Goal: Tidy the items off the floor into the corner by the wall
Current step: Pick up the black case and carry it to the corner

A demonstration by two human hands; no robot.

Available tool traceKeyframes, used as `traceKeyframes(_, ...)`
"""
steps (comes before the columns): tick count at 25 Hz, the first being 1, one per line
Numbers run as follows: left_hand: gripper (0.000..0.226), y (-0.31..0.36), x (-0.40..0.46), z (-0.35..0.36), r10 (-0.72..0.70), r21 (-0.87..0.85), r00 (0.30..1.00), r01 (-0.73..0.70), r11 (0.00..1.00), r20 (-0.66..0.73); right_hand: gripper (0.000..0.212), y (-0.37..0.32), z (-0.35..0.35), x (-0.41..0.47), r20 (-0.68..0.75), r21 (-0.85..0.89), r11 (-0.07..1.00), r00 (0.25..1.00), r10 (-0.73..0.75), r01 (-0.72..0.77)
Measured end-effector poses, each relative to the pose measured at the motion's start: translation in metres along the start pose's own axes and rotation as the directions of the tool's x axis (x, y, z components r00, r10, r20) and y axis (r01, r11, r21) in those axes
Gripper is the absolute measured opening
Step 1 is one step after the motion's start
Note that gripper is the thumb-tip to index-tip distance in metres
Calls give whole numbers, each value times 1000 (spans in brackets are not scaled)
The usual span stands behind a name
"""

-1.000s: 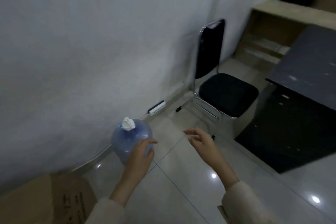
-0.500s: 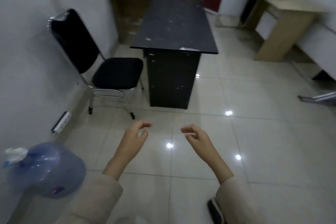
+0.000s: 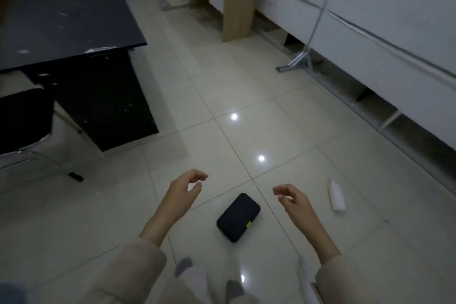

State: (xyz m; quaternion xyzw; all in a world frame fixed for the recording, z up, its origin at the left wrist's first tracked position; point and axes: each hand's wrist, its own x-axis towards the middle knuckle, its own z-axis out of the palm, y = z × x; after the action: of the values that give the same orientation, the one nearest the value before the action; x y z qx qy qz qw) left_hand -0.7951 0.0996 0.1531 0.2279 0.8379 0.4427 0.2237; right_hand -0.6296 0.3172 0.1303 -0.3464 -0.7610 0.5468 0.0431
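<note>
A flat black case with a small yellow-green tab lies on the pale floor tiles between my two hands. A small white bottle lies on its side on the floor to the right. My left hand hovers above the floor left of the case, fingers loosely curled, holding nothing. My right hand hovers right of the case, also loosely curled and empty. Neither hand touches anything.
A black table stands at the upper left with a black chair beside it. A wooden desk stands at the back. White panels and a metal stand line the right wall. My feet are at the bottom.
My left hand let go of the blue water bottle by the wall. The view has swung right, away from the bottle and chair, to the black case and white bottle on the floor.
</note>
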Motion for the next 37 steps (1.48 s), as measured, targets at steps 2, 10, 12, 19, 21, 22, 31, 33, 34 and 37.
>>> traceKeyframes(2, 24, 4, 10, 23, 13, 13, 997, -14, 1000, 76, 22, 17, -14, -9, -71, 49, 997, 996, 56, -52)
traceKeyframes(10, 24, -46, 46, 83, -95, 71, 957, 78, 994, 275, 24, 86, 16, -1, -104, 91, 945, 941, 323, -315)
traceKeyframes(12, 23, -77, 67, 95, -124, 88, 952, 103, 991, 279, 27, 110, 39, 23, -73, 80, 932, 930, 360, -355)
traceKeyframes(19, 23, -237, 148, 190, -234, 136, 940, 205, 969, 249, 27, 246, 141, 124, 2, 67, 887, 889, 458, -457)
traceKeyframes(21, 25, -297, 173, 231, -272, 136, 927, 243, 960, 257, 30, 302, 168, 160, 14, 98, 870, 874, 485, -484)
traceKeyframes(22, 27, -328, 183, 253, -284, 152, 921, 251, 956, 266, 32, 332, 183, 176, 16, 114, 857, 864, 504, -502)
traceKeyframes(31, 72, -515, 259, 400, -418, 289, 830, 325, 901, 369, 68, 521, 268, 279, 79, 342, 718, 780, 621, -606)
traceKeyframes(33, 79, -539, 265, 415, -445, 282, 813, 357, 891, 376, 68, 542, 281, 293, 76, 413, 696, 783, 617, -588)
traceKeyframes(34, 81, -544, 265, 418, -443, 267, 817, 363, 893, 369, 71, 548, 286, 298, 68, 456, 672, 776, 628, -584)
traceKeyframes(37, 84, -547, 263, 417, -467, 223, 819, 412, 883, 334, 80, 551, 298, 305, 56, 578, 585, 743, 667, -569)
